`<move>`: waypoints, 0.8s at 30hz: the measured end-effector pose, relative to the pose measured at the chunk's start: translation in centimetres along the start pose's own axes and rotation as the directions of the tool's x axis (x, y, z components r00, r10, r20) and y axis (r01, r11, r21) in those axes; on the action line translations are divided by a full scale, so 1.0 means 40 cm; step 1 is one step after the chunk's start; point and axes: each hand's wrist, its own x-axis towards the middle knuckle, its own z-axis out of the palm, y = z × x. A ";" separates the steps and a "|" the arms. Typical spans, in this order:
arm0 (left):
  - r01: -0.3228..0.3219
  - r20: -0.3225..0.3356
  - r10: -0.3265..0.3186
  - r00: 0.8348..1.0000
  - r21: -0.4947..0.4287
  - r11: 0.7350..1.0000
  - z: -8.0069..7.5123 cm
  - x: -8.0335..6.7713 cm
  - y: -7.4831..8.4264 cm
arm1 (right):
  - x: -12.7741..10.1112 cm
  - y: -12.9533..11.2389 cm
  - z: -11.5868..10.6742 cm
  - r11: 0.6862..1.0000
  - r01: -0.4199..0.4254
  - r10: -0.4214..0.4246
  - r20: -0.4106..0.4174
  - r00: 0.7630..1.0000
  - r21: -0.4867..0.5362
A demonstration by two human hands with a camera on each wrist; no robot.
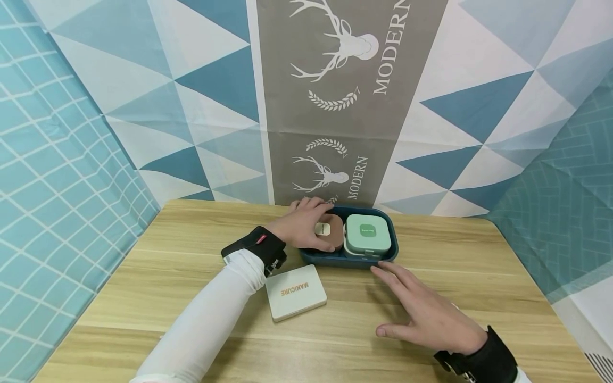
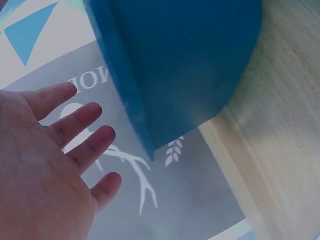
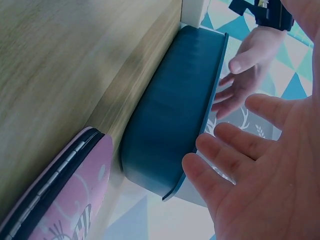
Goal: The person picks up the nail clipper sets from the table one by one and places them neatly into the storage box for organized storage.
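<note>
A dark blue bin (image 1: 330,260) stands near the back of the table, holding a brown box (image 1: 337,234) on the left and a mint-green box (image 1: 373,232) on the right. My left hand (image 1: 306,226) reaches over the bin's left end, partly covering the brown box. Its fingers are spread beside the bin wall (image 2: 180,65) in the left wrist view. My right hand (image 1: 423,306) hovers at the bin's front right corner, fingers extended and holding nothing. A white case (image 1: 297,292) lettered MANICURE lies in front of the bin.
In the right wrist view, a pink zippered case (image 3: 75,185) lies on the table near the bin; my right hand mostly hides that spot in the head view. Patterned cloth (image 1: 220,106) hangs right behind the wooden table (image 1: 182,239).
</note>
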 end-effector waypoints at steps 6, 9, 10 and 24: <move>-0.016 -0.043 0.015 0.999 -0.025 1.000 -0.023 -0.024 0.012 | 0.000 0.001 0.000 1.000 0.003 -0.003 -0.001 1.000 0.000; -0.029 -0.056 0.027 0.998 -0.034 0.999 -0.032 -0.037 0.014 | 0.000 0.002 0.000 1.000 0.002 -0.002 0.000 1.000 0.001; -0.033 -0.061 0.031 0.998 -0.033 0.999 -0.033 -0.040 0.014 | 0.000 0.002 0.000 1.000 0.002 -0.002 0.000 1.000 0.001; -0.092 -0.141 0.088 0.986 -0.022 0.995 -0.059 -0.114 0.043 | -0.001 0.004 0.001 1.000 0.002 -0.002 0.000 1.000 -0.004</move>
